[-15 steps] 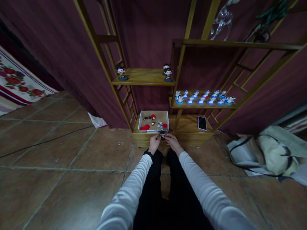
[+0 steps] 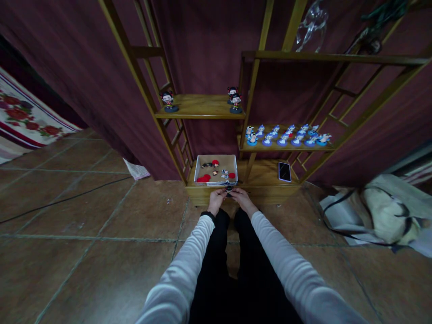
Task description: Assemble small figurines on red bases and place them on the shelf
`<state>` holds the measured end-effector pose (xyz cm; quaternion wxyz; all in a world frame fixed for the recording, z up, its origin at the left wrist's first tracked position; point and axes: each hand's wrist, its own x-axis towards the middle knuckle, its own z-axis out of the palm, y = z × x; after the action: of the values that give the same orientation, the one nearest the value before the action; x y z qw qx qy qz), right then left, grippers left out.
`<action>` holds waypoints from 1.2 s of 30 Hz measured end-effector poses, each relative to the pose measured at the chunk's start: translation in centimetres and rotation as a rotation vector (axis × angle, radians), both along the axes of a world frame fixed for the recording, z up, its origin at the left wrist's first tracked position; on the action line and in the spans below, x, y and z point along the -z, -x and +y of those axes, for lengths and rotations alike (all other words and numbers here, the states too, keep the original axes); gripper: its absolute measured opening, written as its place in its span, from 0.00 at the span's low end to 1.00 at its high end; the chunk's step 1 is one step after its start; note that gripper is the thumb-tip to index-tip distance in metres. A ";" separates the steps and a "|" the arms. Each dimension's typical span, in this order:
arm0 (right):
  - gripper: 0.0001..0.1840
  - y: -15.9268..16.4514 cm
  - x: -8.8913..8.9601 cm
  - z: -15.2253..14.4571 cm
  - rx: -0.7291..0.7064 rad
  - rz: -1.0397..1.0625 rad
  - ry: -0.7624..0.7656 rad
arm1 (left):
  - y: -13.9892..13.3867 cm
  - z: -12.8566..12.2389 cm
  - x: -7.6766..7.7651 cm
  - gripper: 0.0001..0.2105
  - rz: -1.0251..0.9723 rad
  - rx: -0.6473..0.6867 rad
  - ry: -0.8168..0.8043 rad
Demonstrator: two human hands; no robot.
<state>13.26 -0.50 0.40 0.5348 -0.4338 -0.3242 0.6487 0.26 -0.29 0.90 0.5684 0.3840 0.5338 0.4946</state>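
Between my left hand and my right hand is a small dark figurine, pinched by the fingertips of both. It is held just in front of a shallow white box on the lowest shelf. Inside the box lie red pieces, small dark figure parts and black-and-white parts. My fingers partly cover the figurine, so its details are hard to make out.
Black-haired figurines stand on the upper left shelf. Several blue and white figurines fill the right shelf. A phone lies on the lowest shelf. A glass ornament stands higher up. On the floor at right is a pale bag.
Both hands keep hold of the figurine in nearly the same place; it looks slightly tilted or turned. The whole view has shifted a little.
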 end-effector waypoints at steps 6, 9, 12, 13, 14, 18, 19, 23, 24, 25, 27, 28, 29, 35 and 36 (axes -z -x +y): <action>0.16 0.0 -0.3 0.0 0.010 0.011 0.040 | 0.0 0.1 -0.1 0.09 -0.034 -0.006 0.024; 0.16 0.1 -0.3 0.0 0.013 0.011 0.040 | -0.1 0.2 0.1 0.10 -0.019 -0.013 0.022; 0.16 0.1 -0.4 0.0 -0.001 0.019 0.025 | -0.1 0.2 0.3 0.09 0.002 -0.008 -0.001; 0.16 0.1 -0.4 0.0 -0.002 0.020 0.021 | -0.1 0.2 0.4 0.09 0.021 -0.002 -0.023; 0.16 0.1 -0.4 0.0 0.000 0.019 0.019 | -0.2 0.2 0.5 0.08 0.047 0.003 -0.050; 0.14 -0.1 -0.4 -0.1 0.007 0.009 0.018 | -0.1 0.2 0.7 0.08 0.159 -0.007 -0.133; 0.14 -0.1 -0.5 -0.1 0.000 0.007 0.012 | -0.1 0.2 0.7 0.08 0.176 -0.014 -0.142; 0.17 -0.1 -0.6 -0.2 -0.073 -0.017 -0.053 | 0.0 0.3 0.8 0.10 0.220 -0.038 -0.165; 0.19 0.0 -0.7 -0.3 -0.086 -0.031 -0.072 | 0.1 0.3 0.8 0.10 0.234 -0.041 -0.171; 0.19 0.0 -0.8 -0.3 -0.090 -0.048 -0.088 | 0.1 0.3 0.8 0.10 0.250 -0.040 -0.181; 0.20 0.1 -1.0 -0.3 -0.079 -0.087 -0.108 | 0.1 0.2 0.9 0.10 0.277 -0.023 -0.205; 0.21 0.1 -1.1 -0.3 -0.068 -0.104 -0.113 | 0.1 0.2 0.9 0.10 0.282 -0.018 -0.217; 0.21 0.1 -1.1 -0.4 -0.055 -0.116 -0.115 | 0.1 0.1 0.8 0.11 0.279 -0.021 -0.225; 0.22 -0.3 -2.2 -0.7 0.032 -0.114 -0.075 | 0.8 -0.3 0.6 0.15 0.212 -0.088 -0.212; 0.22 -0.4 -2.8 -0.7 0.033 -0.111 -0.072 | 1.0 -0.4 0.7 0.15 0.227 -0.094 -0.206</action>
<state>13.63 -1.17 3.16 0.5417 -0.4549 -0.3696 0.6025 -0.76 -0.66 0.24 0.4381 0.4685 0.5584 0.5262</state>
